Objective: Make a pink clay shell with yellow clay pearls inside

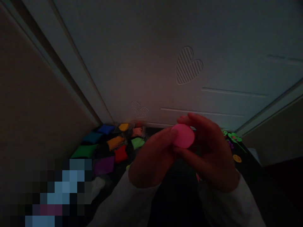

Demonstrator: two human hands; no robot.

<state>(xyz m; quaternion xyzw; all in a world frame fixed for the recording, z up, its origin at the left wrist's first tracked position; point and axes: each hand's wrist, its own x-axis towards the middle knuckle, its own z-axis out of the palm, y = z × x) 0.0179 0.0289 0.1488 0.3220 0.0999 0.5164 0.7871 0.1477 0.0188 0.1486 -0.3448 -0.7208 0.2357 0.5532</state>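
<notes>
A bright pink, flattened round piece of what looks like modelling clay (184, 136) is held up between my two hands over the dark surface. My left hand (153, 154) is closed on its left side, with the thumb lying against its face. From the right, my right hand (210, 148) grips its edge, fingers curled over the top and thumb underneath. The fingers behind the disc are partly hidden. Both wrists come out of pale sleeves.
Packets of coloured clay, among them a green one (84, 151), a purple one (104, 165) and a red one (120, 154), lie at left. Green flower shapes (234, 137) and a yellow round piece (237, 158) lie at right. A white panel with embossed hearts (189, 65) stands behind.
</notes>
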